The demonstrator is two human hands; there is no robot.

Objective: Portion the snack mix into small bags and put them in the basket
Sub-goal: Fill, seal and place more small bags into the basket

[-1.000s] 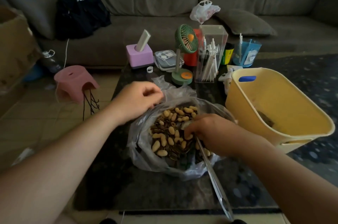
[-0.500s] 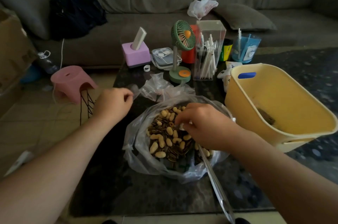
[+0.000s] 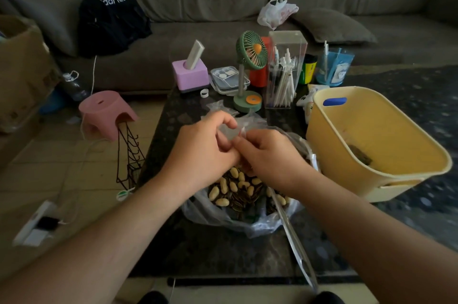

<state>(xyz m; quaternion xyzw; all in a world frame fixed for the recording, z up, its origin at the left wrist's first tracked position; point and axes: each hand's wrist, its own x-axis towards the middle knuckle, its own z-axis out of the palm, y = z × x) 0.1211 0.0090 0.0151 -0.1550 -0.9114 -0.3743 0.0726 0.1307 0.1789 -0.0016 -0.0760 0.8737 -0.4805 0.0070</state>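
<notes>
A big clear plastic bag (image 3: pixel 238 222) of snack mix (image 3: pixel 235 189), peanuts and striped seeds, lies open on the dark table. Just above it my left hand (image 3: pixel 200 152) and my right hand (image 3: pixel 270 155) meet, and both pinch a small clear bag (image 3: pixel 231 131) between their fingertips. The yellow basket (image 3: pixel 386 174) stands to the right of the snack bag, with one dark filled bag (image 3: pixel 360 155) on its floor. A long clear scoop handle (image 3: pixel 295 244) sticks out of the snack mix toward me.
Behind the snack bag stand a green desk fan (image 3: pixel 250 68), a clear pen box (image 3: pixel 285 70), a purple tissue box (image 3: pixel 190 75), a flat clear case (image 3: pixel 229 79) and a blue cup (image 3: pixel 334 67). A pink stool (image 3: pixel 104 112) and wire rack (image 3: pixel 128 155) stand on the floor at left.
My left hand came in from the left with a small clear bag. My right hand rose out of the snack mix and met it; both now pinch the small bag.
</notes>
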